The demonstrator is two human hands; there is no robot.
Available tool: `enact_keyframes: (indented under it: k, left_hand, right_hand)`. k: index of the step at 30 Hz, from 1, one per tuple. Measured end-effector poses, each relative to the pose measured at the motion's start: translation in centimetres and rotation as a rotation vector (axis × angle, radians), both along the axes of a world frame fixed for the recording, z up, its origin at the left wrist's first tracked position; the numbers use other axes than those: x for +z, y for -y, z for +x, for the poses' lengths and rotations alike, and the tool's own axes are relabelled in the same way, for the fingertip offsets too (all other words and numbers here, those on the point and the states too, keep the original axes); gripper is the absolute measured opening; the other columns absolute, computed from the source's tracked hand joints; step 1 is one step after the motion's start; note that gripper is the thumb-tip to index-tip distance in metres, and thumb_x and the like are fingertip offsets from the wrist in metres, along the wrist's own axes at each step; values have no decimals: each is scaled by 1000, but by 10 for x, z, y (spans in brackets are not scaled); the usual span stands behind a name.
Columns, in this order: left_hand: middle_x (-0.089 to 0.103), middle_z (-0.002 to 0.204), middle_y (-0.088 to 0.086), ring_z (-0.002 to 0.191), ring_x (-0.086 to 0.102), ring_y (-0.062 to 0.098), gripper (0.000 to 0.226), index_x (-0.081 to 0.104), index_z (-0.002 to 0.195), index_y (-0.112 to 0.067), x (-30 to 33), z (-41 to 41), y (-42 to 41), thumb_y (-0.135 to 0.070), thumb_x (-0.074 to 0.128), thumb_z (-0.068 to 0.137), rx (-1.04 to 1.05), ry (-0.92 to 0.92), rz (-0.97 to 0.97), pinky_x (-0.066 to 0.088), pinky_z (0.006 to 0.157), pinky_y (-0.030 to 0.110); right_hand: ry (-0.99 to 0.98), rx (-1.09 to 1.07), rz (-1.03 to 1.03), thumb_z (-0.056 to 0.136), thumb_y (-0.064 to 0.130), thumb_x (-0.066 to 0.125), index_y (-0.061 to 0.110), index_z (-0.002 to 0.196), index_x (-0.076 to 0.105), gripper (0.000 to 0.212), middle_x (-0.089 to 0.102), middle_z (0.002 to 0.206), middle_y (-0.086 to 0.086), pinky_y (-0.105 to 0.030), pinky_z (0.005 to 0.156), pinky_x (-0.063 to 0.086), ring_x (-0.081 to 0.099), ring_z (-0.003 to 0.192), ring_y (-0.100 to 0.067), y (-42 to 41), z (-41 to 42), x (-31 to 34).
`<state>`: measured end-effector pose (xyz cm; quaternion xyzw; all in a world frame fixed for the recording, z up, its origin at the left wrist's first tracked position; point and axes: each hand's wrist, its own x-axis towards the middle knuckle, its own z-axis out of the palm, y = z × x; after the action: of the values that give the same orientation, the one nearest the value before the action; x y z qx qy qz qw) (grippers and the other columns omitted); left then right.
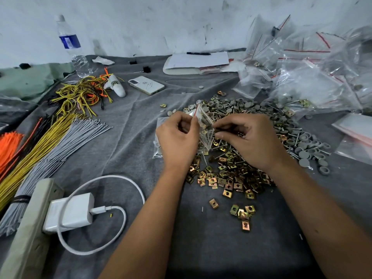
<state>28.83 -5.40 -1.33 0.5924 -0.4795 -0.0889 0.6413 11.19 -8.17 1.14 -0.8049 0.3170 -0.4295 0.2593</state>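
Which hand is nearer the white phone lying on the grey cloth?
Left. The left hand sits just below and right of the phone in the picture, pinching the small clear bag; the right hand pinches the bag's other side, farther right.

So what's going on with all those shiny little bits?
A person is filling a small clear bag with hardware. The left hand pinches the bag near its red-striped top. The right hand pinches at its side, seemingly feeding pieces in. The bag already looks partly full. Under the hands lies a pile of gold-coloured clips, with grey caps beyond it, all on the grey cloth.
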Motion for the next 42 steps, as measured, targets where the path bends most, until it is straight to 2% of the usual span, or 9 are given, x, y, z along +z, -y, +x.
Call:
enact_keyframes:
  k: [10,13,20,22,24,26,30,35,42]
  left_hand:
    - [57,57,-12,54,54,2,16,69,74,-17,-1,-1,-1,-13,74,89,-20,70,0,40,52,13]
    - [58,58,-11,55,54,4,17,69,74,-18,-1,-2,-1,-13,75,89,-33,111,13,40,51,15]
    - [61,59,-10,54,54,2,14,71,75,-15,0,4,1,-14,71,89,118,-57,-32,45,55,19]
    - [59,57,-12,53,54,1,14,71,74,-15,1,5,2,-15,71,88,151,-84,-41,43,55,16]
    - [58,57,-13,53,54,1,14,71,73,-14,2,5,2,-15,71,87,154,-99,-39,43,55,15]
    - [58,57,-12,54,53,1,14,71,73,-14,1,5,2,-14,71,87,149,-104,-34,43,56,17]
    - [58,57,-13,54,53,0,14,71,73,-15,0,5,2,-14,71,87,128,-92,-33,42,56,16]
    - [60,59,-14,52,54,3,18,67,73,-23,-3,2,2,-18,72,89,-20,42,-1,44,50,20]
    - [59,60,-19,53,54,4,18,66,73,-21,-3,-1,3,-17,73,89,-104,150,15,41,50,18]
  right_hand:
    - [-50,-11,-5,85,18,81,22,95,76,11,72,86,15,-22,76,58,69,83,-3,2,2,-3]
    - [-42,-52,-5,87,32,78,18,85,76,14,71,72,11,-15,63,52,68,68,-5,3,1,-3]
    - [-291,-181,0,80,43,84,29,80,72,18,64,69,17,-7,54,42,63,68,2,8,-3,-9]
    - [-374,-76,-40,78,51,81,31,82,72,23,63,77,19,-12,63,42,61,77,0,6,-1,-9]
    - [-522,10,-82,77,61,74,32,86,72,31,60,86,19,-27,72,42,52,88,-4,5,4,-11]
    - [-632,53,-86,80,57,75,33,87,70,26,56,90,20,-33,78,41,45,96,-7,4,8,-11]
    - [-482,66,-90,86,34,80,27,90,74,10,64,93,16,-35,85,45,52,95,-10,5,5,-9]
    - [-144,-123,-165,89,16,78,17,103,79,14,69,95,14,-7,84,44,62,90,8,3,1,-5]
    - [-176,-151,-315,82,14,85,9,95,81,14,76,90,-3,-34,80,56,65,84,-13,-2,10,-5]
